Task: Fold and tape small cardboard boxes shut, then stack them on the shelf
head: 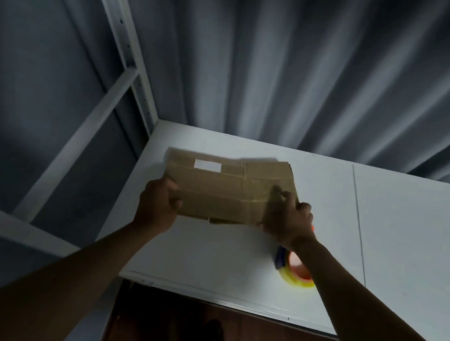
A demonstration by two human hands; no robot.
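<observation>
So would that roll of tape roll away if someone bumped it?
Probably not: the tape roll seems to lie flat on the white table, so a bump would likely slide it. On its edge it could roll. It looks light.

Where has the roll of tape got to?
In the head view the tape roll lies on the white table, near its front edge, partly hidden under the right forearm, just behind the right hand gripping the cardboard box.

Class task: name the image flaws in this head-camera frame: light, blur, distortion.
Head view: dim overall, light pooling on the table; the cardboard box smears at its far edge from motion; the shelf frame leans with wide-angle distortion; the tape roll looks soft.
</observation>
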